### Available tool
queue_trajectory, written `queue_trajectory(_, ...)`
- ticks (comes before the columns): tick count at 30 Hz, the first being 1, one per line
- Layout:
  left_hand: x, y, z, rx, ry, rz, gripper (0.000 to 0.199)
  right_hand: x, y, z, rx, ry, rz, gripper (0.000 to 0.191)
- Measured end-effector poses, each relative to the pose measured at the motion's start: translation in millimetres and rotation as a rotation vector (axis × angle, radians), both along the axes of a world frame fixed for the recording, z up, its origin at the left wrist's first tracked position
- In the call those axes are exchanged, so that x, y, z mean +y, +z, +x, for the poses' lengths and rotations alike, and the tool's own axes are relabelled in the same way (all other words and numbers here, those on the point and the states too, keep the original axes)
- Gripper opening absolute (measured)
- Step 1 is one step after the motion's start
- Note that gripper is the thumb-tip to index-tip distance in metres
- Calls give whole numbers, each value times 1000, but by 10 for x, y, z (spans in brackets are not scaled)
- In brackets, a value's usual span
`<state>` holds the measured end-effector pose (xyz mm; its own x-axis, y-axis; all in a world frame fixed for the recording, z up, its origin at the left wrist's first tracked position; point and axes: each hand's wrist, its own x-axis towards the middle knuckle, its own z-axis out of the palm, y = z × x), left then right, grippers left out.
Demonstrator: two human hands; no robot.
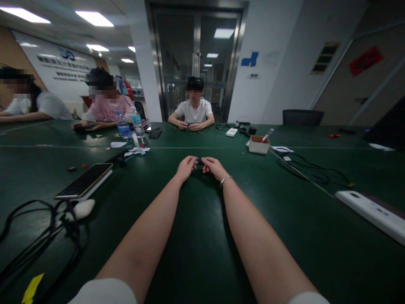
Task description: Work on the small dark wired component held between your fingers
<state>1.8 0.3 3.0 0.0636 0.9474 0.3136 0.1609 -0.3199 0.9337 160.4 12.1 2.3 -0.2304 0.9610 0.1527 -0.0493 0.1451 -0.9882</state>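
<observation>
Forearms [152,223] reach out — both hands' fingers [191,159] closed, pinching a dark object [199,161].

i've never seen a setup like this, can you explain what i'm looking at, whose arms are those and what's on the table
There is no robot here. This single picture comes from a camera worn on a person's head, looking forward and down, so the two bare arms are the wearer's own. The left hand and the right hand, with a silvery bracelet at its wrist, pinch a small dark object between them; it is too small to identify. On the dark green table lie a black-screened phone and black cables at left, and a white power strip at right. Farther off stand two clear plastic bottles with blue labels and a small open cardboard box. Other people sit around the table.
</observation>
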Motion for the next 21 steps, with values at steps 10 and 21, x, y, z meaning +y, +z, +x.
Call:
queue_trajectory(10,40,-44,-14,32,-6,27,25,-33,20,3,-2,12,-4,28)
queue_trajectory(21,68,-65,-18,35,21,43,24,-10,4,3,-7,18,11,29)
